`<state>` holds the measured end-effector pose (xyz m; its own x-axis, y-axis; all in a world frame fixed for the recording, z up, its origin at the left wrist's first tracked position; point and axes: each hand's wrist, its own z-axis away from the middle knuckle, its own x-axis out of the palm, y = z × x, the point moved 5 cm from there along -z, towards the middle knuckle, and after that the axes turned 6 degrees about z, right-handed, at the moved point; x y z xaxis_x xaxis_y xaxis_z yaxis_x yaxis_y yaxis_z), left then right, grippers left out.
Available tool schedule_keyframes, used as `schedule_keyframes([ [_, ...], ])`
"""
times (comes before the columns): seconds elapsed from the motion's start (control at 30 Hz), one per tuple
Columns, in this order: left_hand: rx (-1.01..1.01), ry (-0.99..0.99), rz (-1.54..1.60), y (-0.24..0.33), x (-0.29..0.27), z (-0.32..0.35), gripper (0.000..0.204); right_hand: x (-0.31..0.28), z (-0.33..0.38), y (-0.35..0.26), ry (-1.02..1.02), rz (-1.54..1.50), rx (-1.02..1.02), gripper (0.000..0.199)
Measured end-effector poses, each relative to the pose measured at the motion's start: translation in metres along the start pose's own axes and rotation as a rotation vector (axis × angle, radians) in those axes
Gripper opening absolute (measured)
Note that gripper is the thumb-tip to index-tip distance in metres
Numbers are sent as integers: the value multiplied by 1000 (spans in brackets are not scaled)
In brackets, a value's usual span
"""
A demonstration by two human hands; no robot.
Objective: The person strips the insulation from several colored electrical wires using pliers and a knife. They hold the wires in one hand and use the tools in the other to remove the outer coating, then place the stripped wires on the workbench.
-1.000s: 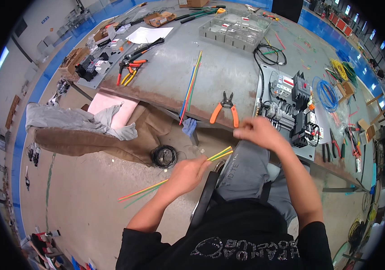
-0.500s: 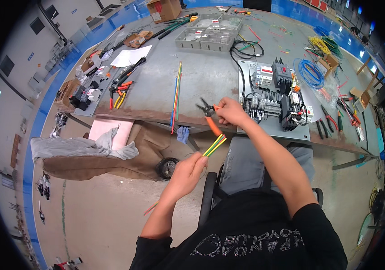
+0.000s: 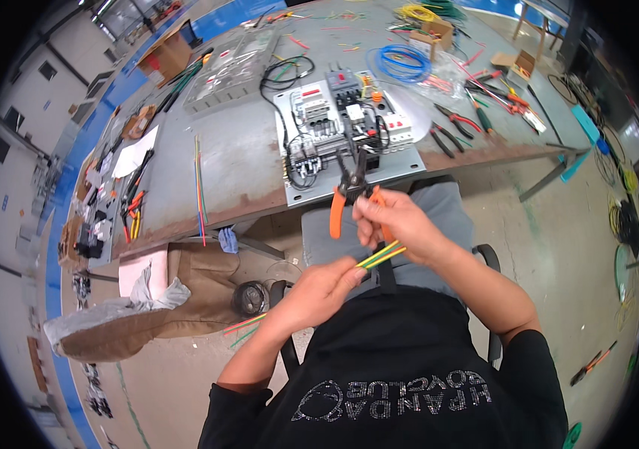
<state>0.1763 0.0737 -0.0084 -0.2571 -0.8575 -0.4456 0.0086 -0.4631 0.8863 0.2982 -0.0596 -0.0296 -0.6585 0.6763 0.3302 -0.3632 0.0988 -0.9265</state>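
My left hand (image 3: pixel 325 293) is closed around a bundle of thin wires. Their yellow and green striped ends (image 3: pixel 381 255) stick out towards my right hand, while red and green tails come out below the left wrist. My right hand (image 3: pixel 403 224) grips one orange handle of a pair of wire strippers (image 3: pixel 351 187); the jaws point away from me and the handles are spread. Just beyond the jaws, a mounting plate with electrical parts (image 3: pixel 319 138) lies on the workbench. The wire ends are close beneath the right hand, apart from the jaws.
On the grey workbench (image 3: pixel 237 168), several coloured wires (image 3: pixel 200 187) lie at the left. Pliers (image 3: pixel 458 120), a blue wire coil (image 3: pixel 403 63) and more tools are to the right. Grey trays (image 3: pixel 222 90) stand farther back. A chair seat (image 3: pixel 327 232) sits under the near edge.
My view has turned right, bringing the mounting plate to the middle. The wire strippers have turned upright and moved in front of the plate. Both hands keep their hold.
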Motion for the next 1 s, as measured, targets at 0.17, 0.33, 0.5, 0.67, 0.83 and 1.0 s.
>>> schedule_keyframes([
  [0.17,17,-105,-58,0,42,-7,31,-14,30,38,11,-142,55,28],
  [0.33,32,-190,-24,4,57,-15,32,-8,34,66,-32,-79,99,28],
  [0.5,-1,-238,99,-10,62,-13,32,-12,37,46,-36,-60,19,30],
  [0.67,58,-311,213,-2,67,-21,32,-13,37,55,-39,13,48,31],
  [0.83,52,-345,215,-12,71,-18,32,-19,39,76,-61,140,37,26],
  [1.0,48,-290,184,-19,76,-17,30,-22,38,67,62,317,-68,32],
])
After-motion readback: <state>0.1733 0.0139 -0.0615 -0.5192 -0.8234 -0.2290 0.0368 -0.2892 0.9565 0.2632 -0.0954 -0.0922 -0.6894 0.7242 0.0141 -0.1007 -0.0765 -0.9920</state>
